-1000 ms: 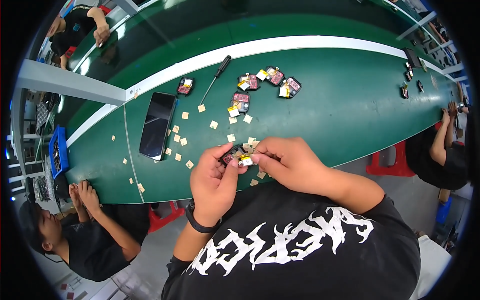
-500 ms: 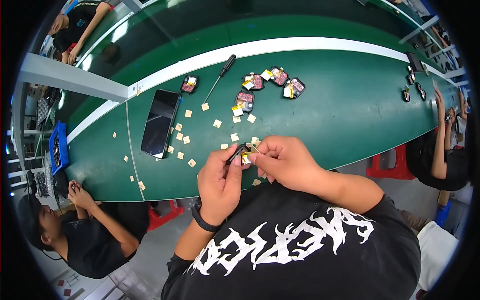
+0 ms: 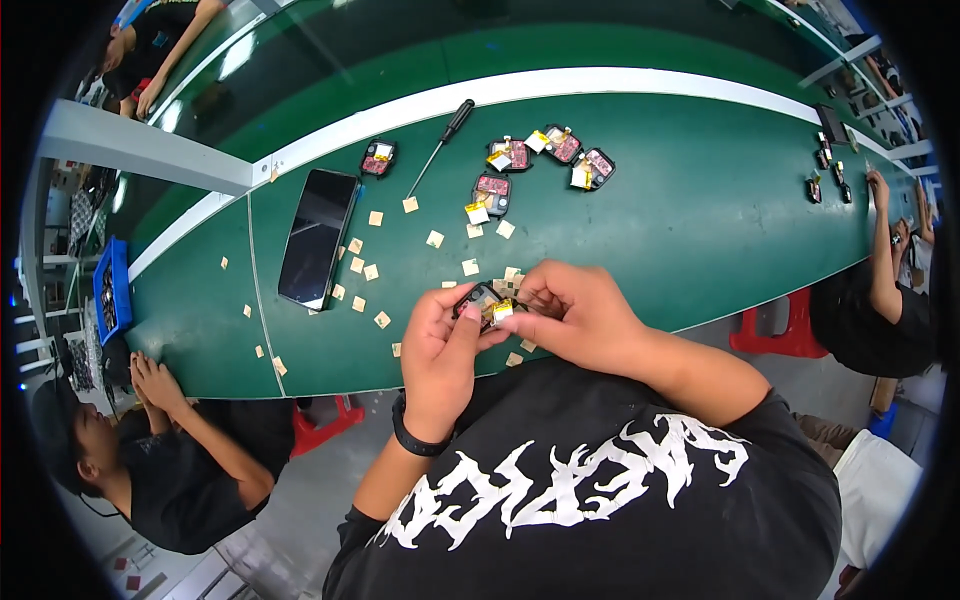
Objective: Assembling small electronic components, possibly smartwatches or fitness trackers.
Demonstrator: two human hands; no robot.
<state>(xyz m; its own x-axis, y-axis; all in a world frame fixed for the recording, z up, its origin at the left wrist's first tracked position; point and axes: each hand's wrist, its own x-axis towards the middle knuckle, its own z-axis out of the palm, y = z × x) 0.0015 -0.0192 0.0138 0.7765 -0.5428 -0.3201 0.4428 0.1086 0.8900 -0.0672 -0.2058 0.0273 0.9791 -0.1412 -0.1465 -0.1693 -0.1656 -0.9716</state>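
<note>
My left hand [image 3: 440, 340] is closed round a small black device case [image 3: 484, 294], its thumb over the face and its fingers underneath. The open case looks like a watch body and is tilted a little. At its right side sits a small silver-white battery [image 3: 503, 311] with yellow tape, pinched between the thumb and fingers of my right hand [image 3: 580, 312]. My right fingertips are partly hidden behind the thumb. Close beyond my hands lie several beige square pads [image 3: 470, 267] on the green table [image 3: 640, 240].
Several open cases [image 3: 492, 188] with red boards and batteries lie farther off. A screwdriver [image 3: 441, 146], another case [image 3: 378, 157] and a black phone [image 3: 320, 238] are to the left. A blue bin [image 3: 114, 290] stands at the far left. Co-workers sit on both sides.
The case has turned flatter in my left hand, so more of its inside shows. My right fingers have come down closer onto the battery.
</note>
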